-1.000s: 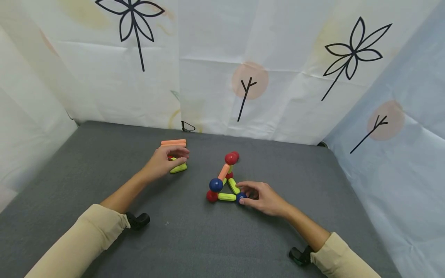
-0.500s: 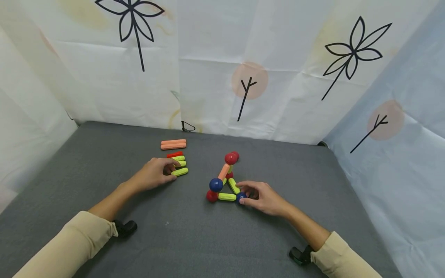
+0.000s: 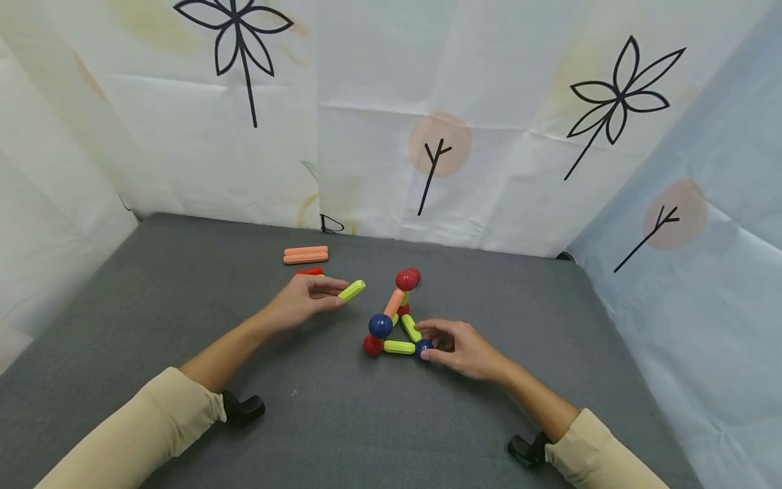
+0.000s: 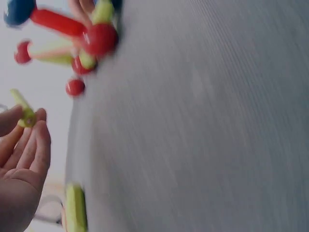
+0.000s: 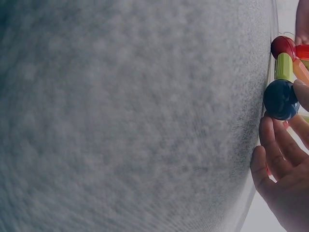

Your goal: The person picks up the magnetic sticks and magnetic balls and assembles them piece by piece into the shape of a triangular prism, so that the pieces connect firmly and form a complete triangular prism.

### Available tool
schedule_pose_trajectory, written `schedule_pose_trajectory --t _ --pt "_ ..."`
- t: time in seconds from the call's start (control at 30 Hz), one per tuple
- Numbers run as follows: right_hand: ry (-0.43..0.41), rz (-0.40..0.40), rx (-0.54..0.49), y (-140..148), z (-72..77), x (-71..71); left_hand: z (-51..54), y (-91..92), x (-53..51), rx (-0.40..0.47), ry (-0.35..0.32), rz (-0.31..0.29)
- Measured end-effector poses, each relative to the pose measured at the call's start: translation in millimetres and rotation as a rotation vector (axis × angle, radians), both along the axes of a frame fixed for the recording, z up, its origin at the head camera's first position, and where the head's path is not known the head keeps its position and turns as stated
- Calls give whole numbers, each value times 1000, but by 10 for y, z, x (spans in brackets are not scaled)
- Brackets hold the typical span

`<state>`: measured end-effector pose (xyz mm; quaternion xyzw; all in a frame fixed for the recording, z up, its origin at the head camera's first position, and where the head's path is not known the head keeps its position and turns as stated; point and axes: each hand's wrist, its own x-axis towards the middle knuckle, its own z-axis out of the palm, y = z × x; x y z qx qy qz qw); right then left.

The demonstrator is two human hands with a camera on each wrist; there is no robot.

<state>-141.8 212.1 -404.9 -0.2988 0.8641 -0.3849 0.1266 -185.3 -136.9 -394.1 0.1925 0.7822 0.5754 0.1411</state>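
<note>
There are one left hand (image 3: 298,297) and one right hand (image 3: 459,350). One structure (image 3: 411,328) shows four red balls (image 3: 373,345), two blue balls (image 3: 381,326), four yellow-green rods (image 3: 399,347), one orange rod (image 3: 394,303) and one red rod (image 4: 58,22). The left hand holds one more yellow-green rod (image 3: 351,291). The bench (image 3: 342,421) bears two loose orange rods (image 3: 305,258) and one loose red rod (image 3: 310,271) — loose yellow-green rods (image 4: 76,208) too, their number partly hidden. Behind — two drawn flowers (image 3: 235,19), two drawn trees (image 3: 433,159).
</note>
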Motion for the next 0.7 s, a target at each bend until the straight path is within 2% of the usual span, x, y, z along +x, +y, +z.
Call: schedule_pose_trajectory --t 0.13,0.23,0.3,0.4,0.57,0.7 --pt "5 6 -7 1 -5 0 127 197 45 199 -197 -27" --pt "11 9 -13 -4 -8 1 190 316 53 305 -304 -22" --pt "12 10 -16 -3 -12 0 218 376 53 342 -350 -13" --pt "13 10 -19 1 -17 -1 250 437 48 347 -388 14" --pt "12 12 -25 1 -9 3 275 501 32 285 -381 37" --pt "15 15 -29 -2 -5 4 295 557 34 243 -373 17"
